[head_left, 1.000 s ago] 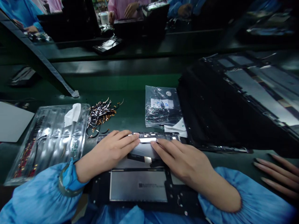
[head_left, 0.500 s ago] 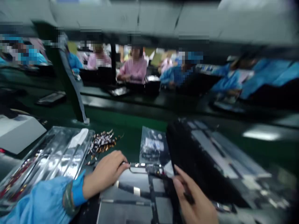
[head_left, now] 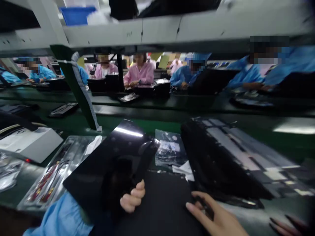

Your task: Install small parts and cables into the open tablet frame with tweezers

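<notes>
My left hand (head_left: 132, 198) is closed on the lower edge of a glossy black panel (head_left: 110, 164); only its curled fingertips show round the rim. The panel is tilted up off a black mat (head_left: 167, 203), shiny face toward me, and hides the rest of the hand. My right hand (head_left: 214, 218) lies low at the bottom with its fingers stretched out, its tips at the foot of a leaning stack of black device frames (head_left: 221, 157). I see nothing held in it.
At the left lie a clear plastic tray (head_left: 49, 177) of small parts and a white box (head_left: 29, 142). A plastic bag (head_left: 169, 147) lies behind the mat. Another person's fingertips (head_left: 283, 226) show at the bottom right. A slanted post (head_left: 81, 95) and seated workers (head_left: 140, 73) are beyond.
The view has swung upward. The device that lay flat with its inside up is now lifted and turned, glossy face showing, in my left hand. My right hand has left it and moved right.
</notes>
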Tool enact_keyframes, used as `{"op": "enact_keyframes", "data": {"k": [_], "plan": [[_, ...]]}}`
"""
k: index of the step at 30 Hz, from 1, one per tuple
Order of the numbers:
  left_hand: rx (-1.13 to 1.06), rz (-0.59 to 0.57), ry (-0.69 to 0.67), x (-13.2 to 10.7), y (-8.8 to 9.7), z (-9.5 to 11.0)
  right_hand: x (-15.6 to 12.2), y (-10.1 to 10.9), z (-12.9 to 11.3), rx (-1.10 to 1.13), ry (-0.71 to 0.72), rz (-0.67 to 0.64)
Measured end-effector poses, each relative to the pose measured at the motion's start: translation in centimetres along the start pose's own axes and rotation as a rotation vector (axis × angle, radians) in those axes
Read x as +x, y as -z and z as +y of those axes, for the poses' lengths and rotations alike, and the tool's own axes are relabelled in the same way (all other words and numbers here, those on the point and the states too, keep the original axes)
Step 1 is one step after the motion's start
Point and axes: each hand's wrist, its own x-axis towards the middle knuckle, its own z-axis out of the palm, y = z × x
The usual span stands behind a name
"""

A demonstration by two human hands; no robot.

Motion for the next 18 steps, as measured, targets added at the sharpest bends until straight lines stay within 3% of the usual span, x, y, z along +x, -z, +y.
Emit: {"op": "enact_keyframes", "data": {"k": [3, 7, 10, 15, 18], "plan": [[-0.198, 0.058, 0.094, 0.2, -1.2, 0.8, 0.2, 0.2, -0.2, 0.11, -0.21, -0.103], [-0.337, 0.053, 0.207, 0.5, -1.0, 1.5, 0.2, 0.4, 0.9, 0.318, -0.433, -0.264], [-0.451, 0.003, 0.206, 0.6, -0.4, 0.9, -0.2, 0.5, 2.2, 0.383, -0.447, -0.31], [-0.59, -0.089, 0.135, 0.5, 0.6, -0.3, -0.5, 0.6, 3.8, 0.353, -0.507, -0.324], [-0.607, -0.167, 0.163, 0.9, 1.2, -0.9, -0.4, 0.7, 4.2, 0.302, -0.5, -0.336]]}}
